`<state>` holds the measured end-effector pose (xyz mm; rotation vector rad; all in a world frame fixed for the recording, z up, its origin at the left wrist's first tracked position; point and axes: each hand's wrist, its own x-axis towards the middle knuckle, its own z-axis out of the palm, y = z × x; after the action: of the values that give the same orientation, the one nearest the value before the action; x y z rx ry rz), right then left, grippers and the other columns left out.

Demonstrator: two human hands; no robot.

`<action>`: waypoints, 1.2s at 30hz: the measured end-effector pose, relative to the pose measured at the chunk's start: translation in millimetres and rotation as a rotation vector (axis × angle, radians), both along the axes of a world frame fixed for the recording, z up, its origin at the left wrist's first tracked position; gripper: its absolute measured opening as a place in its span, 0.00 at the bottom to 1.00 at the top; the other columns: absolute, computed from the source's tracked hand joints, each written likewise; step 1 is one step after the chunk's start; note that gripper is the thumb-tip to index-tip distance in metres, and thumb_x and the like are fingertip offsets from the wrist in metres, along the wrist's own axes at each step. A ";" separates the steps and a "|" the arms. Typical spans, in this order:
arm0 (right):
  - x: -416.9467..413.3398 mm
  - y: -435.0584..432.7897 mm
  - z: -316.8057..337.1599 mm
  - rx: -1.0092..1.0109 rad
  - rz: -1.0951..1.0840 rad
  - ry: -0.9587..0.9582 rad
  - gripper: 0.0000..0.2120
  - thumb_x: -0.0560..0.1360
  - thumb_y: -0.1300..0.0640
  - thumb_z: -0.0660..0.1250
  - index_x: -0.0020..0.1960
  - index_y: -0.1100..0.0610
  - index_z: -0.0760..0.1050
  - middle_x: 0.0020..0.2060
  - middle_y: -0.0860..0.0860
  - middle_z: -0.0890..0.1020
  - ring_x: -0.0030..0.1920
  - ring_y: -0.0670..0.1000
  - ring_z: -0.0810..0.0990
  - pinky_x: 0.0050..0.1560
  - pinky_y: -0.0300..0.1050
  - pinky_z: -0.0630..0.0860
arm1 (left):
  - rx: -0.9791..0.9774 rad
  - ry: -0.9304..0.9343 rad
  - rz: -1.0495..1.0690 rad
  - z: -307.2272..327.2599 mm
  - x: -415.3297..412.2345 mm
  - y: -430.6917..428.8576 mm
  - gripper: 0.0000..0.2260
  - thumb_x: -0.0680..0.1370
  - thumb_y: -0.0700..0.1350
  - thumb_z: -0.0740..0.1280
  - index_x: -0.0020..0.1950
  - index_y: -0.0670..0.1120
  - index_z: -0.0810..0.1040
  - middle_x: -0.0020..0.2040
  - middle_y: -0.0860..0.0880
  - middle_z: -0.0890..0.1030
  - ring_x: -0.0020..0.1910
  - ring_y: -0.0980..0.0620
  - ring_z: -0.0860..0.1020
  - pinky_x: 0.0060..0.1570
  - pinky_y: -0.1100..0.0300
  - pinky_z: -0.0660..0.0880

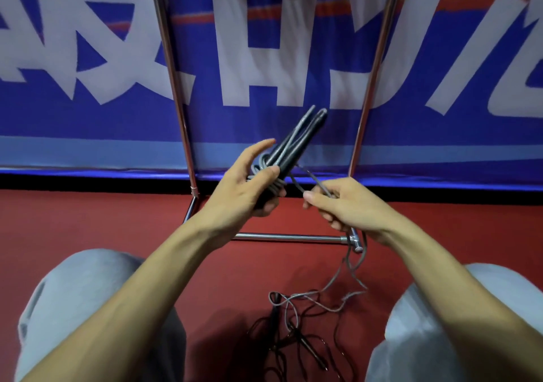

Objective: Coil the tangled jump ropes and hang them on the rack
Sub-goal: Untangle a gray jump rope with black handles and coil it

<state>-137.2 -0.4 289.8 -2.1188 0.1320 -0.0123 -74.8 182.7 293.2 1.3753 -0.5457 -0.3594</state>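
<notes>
Left hand (249, 181) is clamping both black handles (299, 137) as a winding core, while right hand (338, 205) is pinching the grey rope (296, 183) taut; slack (332, 293) is trailing onto the floor below

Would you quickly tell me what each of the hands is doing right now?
Left hand: closed around the black handles and the grey coils wound on them.
Right hand: closed, pinching the grey rope.

Wall: blue banner (270, 67) with large white lettering and an orange stripe fills the upper frame | Base: paler blue band, then a black strip — lower edge | Floor: red surface (97, 220) across the bottom half
</notes>
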 end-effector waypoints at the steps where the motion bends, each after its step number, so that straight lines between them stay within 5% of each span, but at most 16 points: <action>1: -1.4 2.1 1.6 -0.007 0.045 -0.001 0.12 0.79 0.52 0.63 0.42 0.58 0.78 0.22 0.48 0.70 0.22 0.46 0.70 0.24 0.38 0.67 | 0.001 -0.015 0.022 0.1 2.3 0.3 0.16 0.81 0.40 0.61 0.68 0.52 0.71 0.33 0.44 0.76 0.28 0.50 0.69 0.30 0.61 0.66; 8: -14.2 4.3 15.6 -0.187 0.196 0.175 0.10 0.80 0.53 0.61 0.48 0.60 0.74 0.23 0.57 0.79 0.25 0.56 0.81 0.27 0.45 0.78 | 0.050 -0.028 0.048 -5.2 10.5 2.0 0.08 0.80 0.39 0.63 0.58 0.45 0.76 0.34 0.46 0.76 0.27 0.53 0.69 0.27 0.64 0.64; 11: -21.2 1.5 23.6 -0.352 0.265 0.176 0.08 0.80 0.54 0.60 0.48 0.58 0.73 0.24 0.58 0.80 0.25 0.54 0.82 0.31 0.48 0.81 | 0.340 -0.316 0.154 -16.0 16.4 1.1 0.07 0.78 0.42 0.68 0.54 0.46 0.73 0.33 0.51 0.75 0.26 0.55 0.70 0.30 0.65 0.68; 15: -22.4 -2.0 22.6 -0.654 0.328 -0.012 0.05 0.78 0.53 0.63 0.45 0.52 0.74 0.31 0.49 0.80 0.30 0.43 0.77 0.40 0.46 0.77 | 0.606 -0.556 0.208 -25.0 19.6 0.8 0.12 0.76 0.43 0.70 0.53 0.45 0.68 0.36 0.53 0.75 0.30 0.59 0.70 0.33 0.70 0.68; 20: -26.5 0.9 30.1 -0.550 0.327 -0.154 0.06 0.78 0.57 0.64 0.47 0.57 0.79 0.33 0.50 0.81 0.27 0.42 0.78 0.30 0.30 0.68 | 0.854 -0.691 0.045 -29.4 24.0 2.9 0.15 0.72 0.41 0.71 0.50 0.46 0.66 0.34 0.53 0.74 0.31 0.54 0.72 0.30 0.67 0.66; 23: -20.3 -3.1 23.4 -0.600 0.282 -0.293 0.05 0.76 0.60 0.66 0.46 0.56 0.81 0.33 0.46 0.82 0.33 0.43 0.79 0.39 0.36 0.73 | 0.965 -0.766 -0.103 -33.7 16.3 -1.9 0.13 0.70 0.41 0.71 0.50 0.45 0.70 0.36 0.51 0.75 0.36 0.47 0.74 0.31 0.66 0.67; 25: -15.2 -9.0 18.3 -0.569 0.183 -0.350 0.02 0.73 0.58 0.71 0.43 0.53 0.82 0.33 0.45 0.83 0.35 0.45 0.80 0.41 0.44 0.75 | 1.020 -0.820 -0.138 -35.5 11.6 -6.6 0.11 0.68 0.43 0.71 0.48 0.45 0.74 0.38 0.50 0.77 0.39 0.45 0.76 0.38 0.56 0.73; 28: -9.2 -17.0 12.9 -0.510 -0.005 -0.397 0.06 0.65 0.51 0.77 0.37 0.50 0.81 0.31 0.46 0.82 0.35 0.48 0.79 0.41 0.51 0.77 | 1.049 -0.930 -0.193 -37.7 1.6 -12.7 0.11 0.68 0.51 0.71 0.46 0.50 0.73 0.39 0.53 0.75 0.42 0.48 0.75 0.40 0.52 0.74; 32: -4.9 -19.2 9.4 -0.502 -0.179 -0.361 0.17 0.55 0.37 0.76 0.31 0.48 0.77 0.27 0.45 0.79 0.32 0.47 0.75 0.38 0.49 0.76 | 0.951 -0.897 -0.228 -36.6 -10.6 -15.9 0.19 0.66 0.70 0.67 0.37 0.57 0.69 0.31 0.54 0.72 0.34 0.54 0.70 0.33 0.55 0.68; 36: -1.9 -20.8 10.8 -0.389 -0.238 -0.292 0.19 0.56 0.40 0.79 0.31 0.54 0.79 0.23 0.47 0.76 0.27 0.45 0.70 0.31 0.39 0.69 | 0.756 -0.791 -0.239 -31.4 -8.6 -9.5 0.14 0.68 0.62 0.67 0.36 0.52 0.73 0.28 0.51 0.69 0.29 0.54 0.66 0.31 0.57 0.66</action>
<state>-139.1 -21.2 300.6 -2.4472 0.2204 -0.5232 -83.4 173.1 261.9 2.2017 -1.3240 -0.2013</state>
